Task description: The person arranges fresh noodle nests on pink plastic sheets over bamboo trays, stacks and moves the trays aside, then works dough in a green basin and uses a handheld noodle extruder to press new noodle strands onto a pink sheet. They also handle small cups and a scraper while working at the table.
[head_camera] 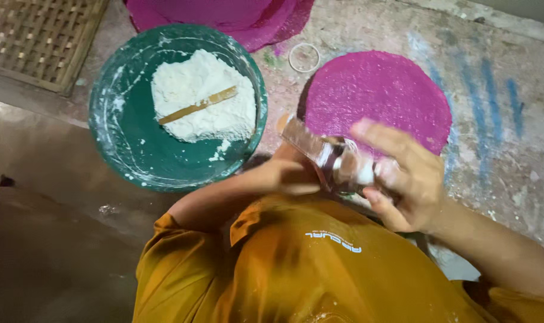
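Both hands grip a small clear bottle (329, 157) over the pink dough disc (380, 98): the left hand (284, 176) wraps its base, the right hand (403, 173) closes round its upper part (blurred). Steady the base and tilt gently, I judge, keeping clear of the green flour bowl (119, 128).

Round green bowl (113, 140) at left on the concrete floor (499, 149); lump of white dough (203, 90) in it, flat wooden stick (198, 106) lying on the dough. Round magenta flat disc (380, 98) to its right. Small white ring (304, 57) between them, farther back. Woven bamboo mat (38, 36) far left, behind the bowl.
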Demonstrator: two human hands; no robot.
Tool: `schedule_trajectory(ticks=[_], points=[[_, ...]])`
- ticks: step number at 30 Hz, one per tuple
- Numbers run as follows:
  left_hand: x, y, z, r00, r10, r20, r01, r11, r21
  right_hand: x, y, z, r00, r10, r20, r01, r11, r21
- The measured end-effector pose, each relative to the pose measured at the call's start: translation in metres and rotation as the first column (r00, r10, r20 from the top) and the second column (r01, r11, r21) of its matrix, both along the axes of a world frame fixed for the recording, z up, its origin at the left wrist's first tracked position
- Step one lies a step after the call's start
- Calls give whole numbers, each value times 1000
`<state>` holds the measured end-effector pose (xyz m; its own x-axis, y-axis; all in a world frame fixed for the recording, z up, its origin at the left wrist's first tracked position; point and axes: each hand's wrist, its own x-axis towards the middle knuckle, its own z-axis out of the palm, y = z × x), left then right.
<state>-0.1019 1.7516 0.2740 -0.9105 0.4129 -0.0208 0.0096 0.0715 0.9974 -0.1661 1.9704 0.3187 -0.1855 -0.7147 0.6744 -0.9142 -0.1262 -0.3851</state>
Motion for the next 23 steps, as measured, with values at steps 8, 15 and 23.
schedule_trajectory(ticks=[8, 15, 23], points=[[-67, 20, -39, 910, -47, -411, -141, 899, -415, -41, 107, -46, 287, -90, 954, -448, 868, 217], [-120, -7, -160, 734, 564, -378, -655, 735, -175, -7, 143, -68, 217, 77, 973, -131, 990, -50], [-82, 0, -311, 739, 589, 327, -642, 764, 72, 2, 171, -88, 37, -67, 997, -37, 997, 68]])
